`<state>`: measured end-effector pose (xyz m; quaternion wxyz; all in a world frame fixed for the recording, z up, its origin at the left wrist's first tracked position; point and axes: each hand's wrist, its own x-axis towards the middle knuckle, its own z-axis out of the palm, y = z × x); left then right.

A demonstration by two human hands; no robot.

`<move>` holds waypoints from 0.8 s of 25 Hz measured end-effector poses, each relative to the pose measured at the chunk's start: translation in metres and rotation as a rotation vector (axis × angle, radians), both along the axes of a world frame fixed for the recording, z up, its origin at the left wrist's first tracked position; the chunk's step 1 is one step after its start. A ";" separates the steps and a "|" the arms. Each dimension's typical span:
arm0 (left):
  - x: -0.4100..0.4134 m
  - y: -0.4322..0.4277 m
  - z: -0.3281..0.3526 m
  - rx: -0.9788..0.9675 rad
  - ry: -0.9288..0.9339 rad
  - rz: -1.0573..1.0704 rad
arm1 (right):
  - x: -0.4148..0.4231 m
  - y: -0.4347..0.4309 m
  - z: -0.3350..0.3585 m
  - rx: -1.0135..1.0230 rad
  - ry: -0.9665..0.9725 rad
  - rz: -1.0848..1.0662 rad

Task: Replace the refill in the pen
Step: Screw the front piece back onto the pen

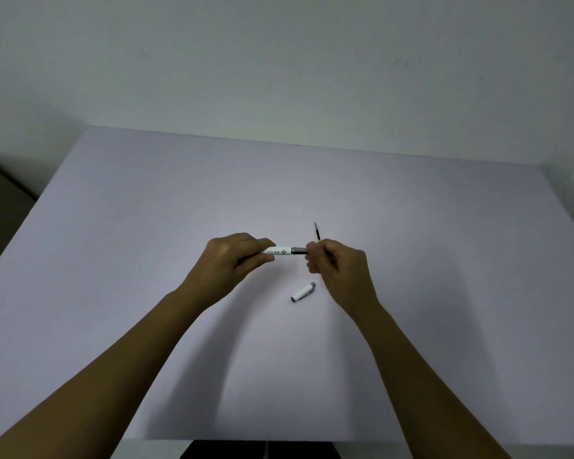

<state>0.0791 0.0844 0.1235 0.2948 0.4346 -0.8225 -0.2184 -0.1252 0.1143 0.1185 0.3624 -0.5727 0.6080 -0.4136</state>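
Observation:
My left hand (234, 260) grips the white pen barrel (279, 250), held level above the table. The barrel's grey metal end (299, 250) points right into my right hand (337, 268), whose fingers close around that end. A thin dark refill (317, 230) sticks up and away from behind my right hand; whether it lies on the table or is held I cannot tell. The white pen cap (303, 292) with a grey tip and clip lies on the table just below my right hand, apart from both hands.
The pale lavender table (146, 226) runs to a far edge against a white wall. A dark object (4, 200) sits beyond the table's left edge. The near table edge is at the bottom of the view.

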 end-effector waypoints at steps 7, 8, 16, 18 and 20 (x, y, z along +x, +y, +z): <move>-0.004 0.004 0.002 0.035 -0.003 0.048 | 0.002 -0.001 0.008 -0.001 -0.043 -0.017; -0.003 0.004 0.002 0.043 -0.006 0.048 | 0.000 -0.002 0.008 -0.001 -0.024 0.004; -0.004 0.000 0.006 0.052 0.010 0.048 | -0.003 -0.011 0.016 0.003 -0.018 0.058; -0.004 0.000 0.007 0.049 0.014 0.046 | -0.005 -0.015 0.016 0.006 0.049 0.065; -0.005 0.000 0.008 0.037 0.023 0.047 | -0.007 -0.018 0.017 0.019 0.060 0.090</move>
